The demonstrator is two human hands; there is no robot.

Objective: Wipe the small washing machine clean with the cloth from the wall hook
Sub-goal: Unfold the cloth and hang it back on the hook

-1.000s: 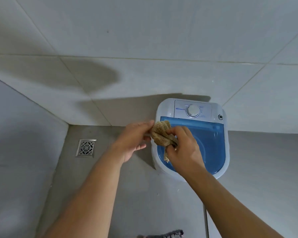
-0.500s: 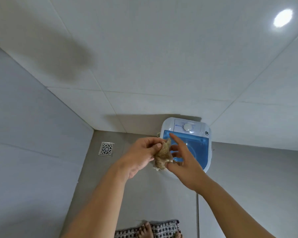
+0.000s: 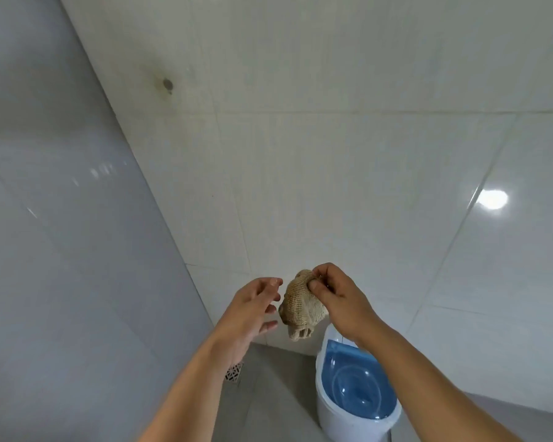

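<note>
A tan knitted cloth (image 3: 300, 306) hangs bunched in the air in front of the white wall tiles. My right hand (image 3: 339, 298) pinches its top between thumb and fingers. My left hand (image 3: 253, 306) is just left of the cloth with fingers spread, apart from it. Below, at the bottom right, stands the small white washing machine (image 3: 336, 419) with its blue see-through lid (image 3: 355, 387); my right wrist hides its back panel. High on the wall sits a small dark hook (image 3: 167, 84).
A grey wall panel (image 3: 61, 250) fills the left side and meets the tiled wall in a corner. A metal floor drain (image 3: 234, 374) shows on the grey floor beside my left forearm. A lamp reflection (image 3: 492, 199) glints on the right tiles.
The view has tilted up and both hands have risen off the washing machine. My left hand has let go of the cloth; my right hand now holds it alone.
</note>
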